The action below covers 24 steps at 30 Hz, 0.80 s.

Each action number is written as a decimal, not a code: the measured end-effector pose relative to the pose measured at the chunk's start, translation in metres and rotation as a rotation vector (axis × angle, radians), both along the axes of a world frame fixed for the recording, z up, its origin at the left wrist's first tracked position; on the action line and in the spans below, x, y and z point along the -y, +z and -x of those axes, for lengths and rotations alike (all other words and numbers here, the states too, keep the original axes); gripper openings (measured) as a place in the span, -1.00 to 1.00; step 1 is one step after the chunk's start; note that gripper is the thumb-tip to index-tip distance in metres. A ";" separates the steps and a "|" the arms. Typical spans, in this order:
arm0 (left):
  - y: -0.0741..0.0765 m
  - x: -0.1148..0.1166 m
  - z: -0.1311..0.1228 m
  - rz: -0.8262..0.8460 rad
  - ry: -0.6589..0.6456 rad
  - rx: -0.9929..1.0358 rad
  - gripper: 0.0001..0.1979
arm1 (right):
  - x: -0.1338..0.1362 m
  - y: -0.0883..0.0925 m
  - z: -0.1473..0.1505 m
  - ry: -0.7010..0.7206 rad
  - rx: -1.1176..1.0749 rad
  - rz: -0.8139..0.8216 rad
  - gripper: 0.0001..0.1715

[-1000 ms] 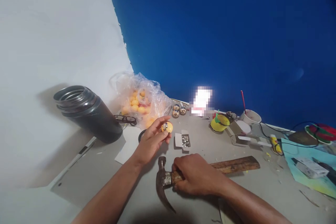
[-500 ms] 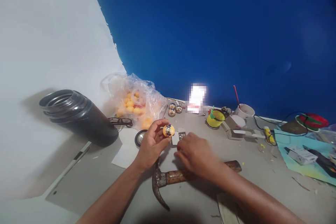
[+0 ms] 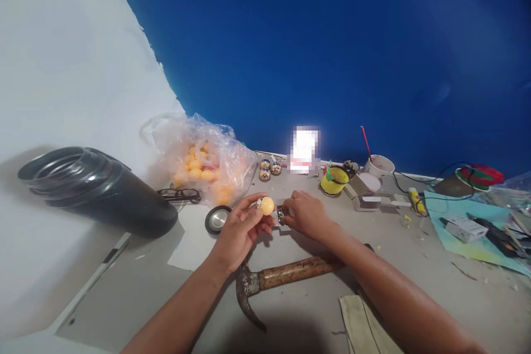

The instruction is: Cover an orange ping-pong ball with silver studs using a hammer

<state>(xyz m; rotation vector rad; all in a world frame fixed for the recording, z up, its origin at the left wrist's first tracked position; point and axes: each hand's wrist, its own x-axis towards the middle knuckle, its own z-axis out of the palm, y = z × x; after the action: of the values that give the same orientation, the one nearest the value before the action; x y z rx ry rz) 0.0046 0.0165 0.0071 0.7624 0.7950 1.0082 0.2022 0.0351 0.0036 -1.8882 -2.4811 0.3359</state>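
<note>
My left hand is closed around a small orange ball, held just above the grey table. My right hand reaches over the small white box of shiny tacks right beside the ball, its fingers pinched down into the box. What those fingers hold is hidden. A rusty claw hammer with a wooden handle lies on the table under my right forearm, untouched.
A clear plastic bag of orange balls sits at the back left beside a dark tipped container, glasses and a tape roll. Decorated balls, a yellow cup, a white cup and clutter lie right.
My right hand let go of the hammer and moved forward to the tack box. The left hand kept the ball. The camera view shifted right.
</note>
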 end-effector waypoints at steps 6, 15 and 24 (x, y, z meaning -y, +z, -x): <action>-0.003 0.002 -0.004 0.072 -0.033 0.041 -0.61 | -0.002 -0.004 0.004 0.017 -0.002 -0.013 -0.78; -0.011 0.003 -0.006 0.095 -0.002 -0.016 -0.65 | -0.002 -0.009 0.009 0.083 0.043 -0.051 -0.75; -0.016 0.000 -0.007 0.085 0.041 0.024 -0.62 | 0.000 -0.007 0.001 0.141 -0.072 -0.059 -0.76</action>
<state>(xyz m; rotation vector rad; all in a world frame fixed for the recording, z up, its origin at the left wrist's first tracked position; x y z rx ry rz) 0.0117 0.0164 -0.0086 0.6624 0.8303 1.0122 0.2010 0.0354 -0.0035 -1.6536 -2.5529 0.3231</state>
